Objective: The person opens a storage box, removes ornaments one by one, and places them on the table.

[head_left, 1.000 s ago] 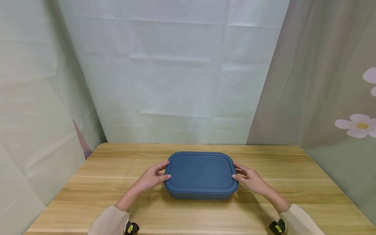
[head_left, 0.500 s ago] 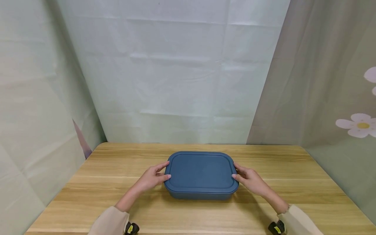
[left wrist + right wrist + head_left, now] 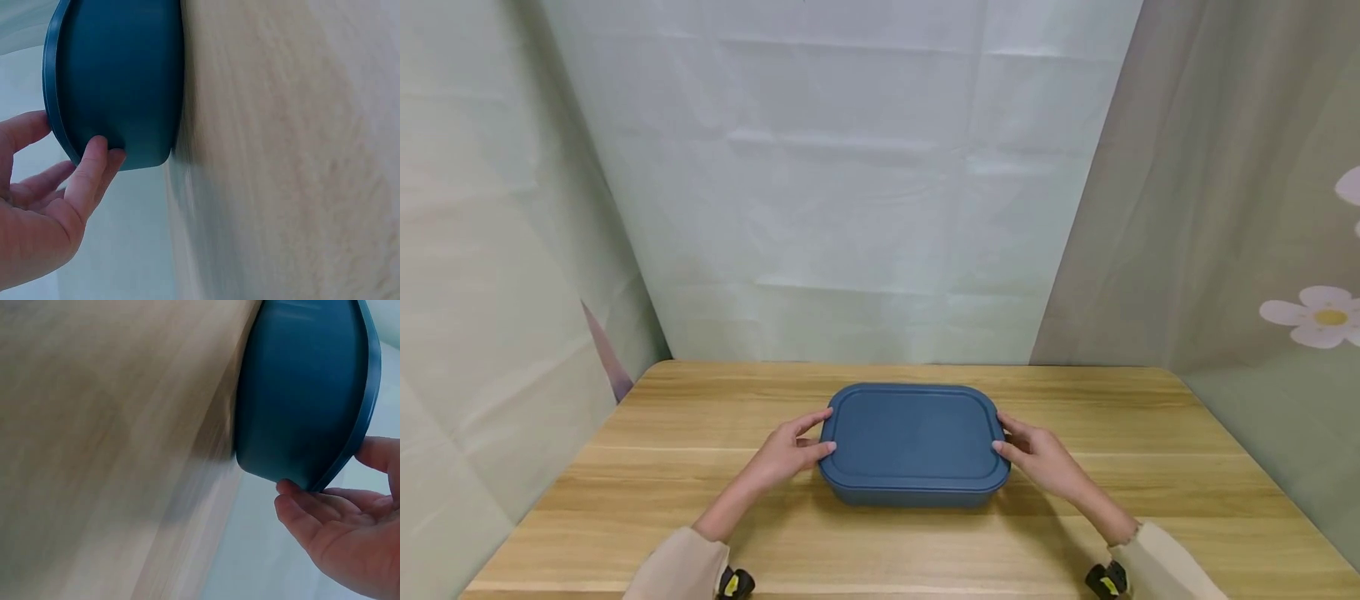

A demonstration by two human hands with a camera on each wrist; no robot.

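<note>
A dark blue rectangular box (image 3: pixel 913 437) with its lid on stands in the middle of the wooden table (image 3: pixel 700 400). My left hand (image 3: pixel 786 454) holds its left end. In the left wrist view the thumb (image 3: pixel 94 169) presses the box (image 3: pixel 119 75) wall just under the lid's rim, with the other fingers by the lid's edge. My right hand (image 3: pixel 1037 458) holds the right end the same way. In the right wrist view its fingertips (image 3: pixel 294 490) touch under the rim of the box (image 3: pixel 300 381). The box rests flat on the table.
Pale fabric sheets hang behind and on both sides of the table, the right one printed with flowers (image 3: pixel 1318 317). Bare wood lies on every side of the box. Cream sleeves and black wrist mounts (image 3: pixel 733 582) show at the near edge.
</note>
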